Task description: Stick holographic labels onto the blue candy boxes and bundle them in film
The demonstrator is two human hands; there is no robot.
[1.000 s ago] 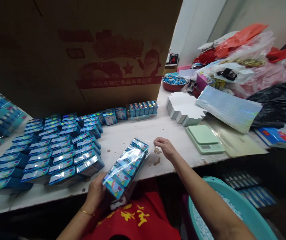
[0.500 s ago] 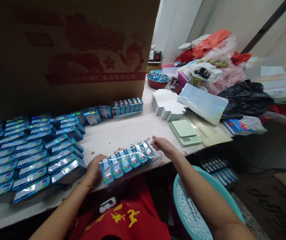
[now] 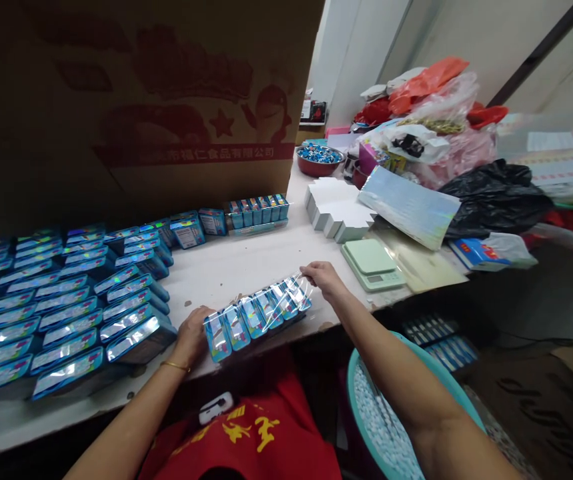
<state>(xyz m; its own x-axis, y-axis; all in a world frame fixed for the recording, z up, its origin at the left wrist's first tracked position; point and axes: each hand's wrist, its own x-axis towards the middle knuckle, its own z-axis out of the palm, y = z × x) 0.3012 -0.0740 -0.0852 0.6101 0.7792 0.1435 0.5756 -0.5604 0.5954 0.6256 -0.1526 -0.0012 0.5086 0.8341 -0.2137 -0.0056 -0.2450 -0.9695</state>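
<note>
A row of several small blue boxes (image 3: pixel 255 317) lies at the table's front edge under clear plastic film. At the row's left end, my left hand (image 3: pixel 193 335) is closed against the pack, its fingertips at the back corner and its thumb partly hidden. My right hand (image 3: pixel 324 279) pinches a loose edge of the clear plastic film (image 3: pixel 303 283) at the right end, slightly above the boxes. Left of my left hand stand rows of matching blue boxes (image 3: pixel 69 330).
A large cardboard box (image 3: pixel 191 160) rises behind. Another film-wrapped pack (image 3: pixel 258 212) sits before it. To the right are stacked white card (image 3: pixel 339 203), a green scale (image 3: pixel 372 265), a silvery sheet (image 3: pixel 409 203) and plastic bags (image 3: pixel 431 107). Below stands a turquoise tub (image 3: pixel 459 393) of small pale pieces.
My right hand has come onto the film at the pack's right end and drawn it up and over the boxes. My left hand stays at the left end.
</note>
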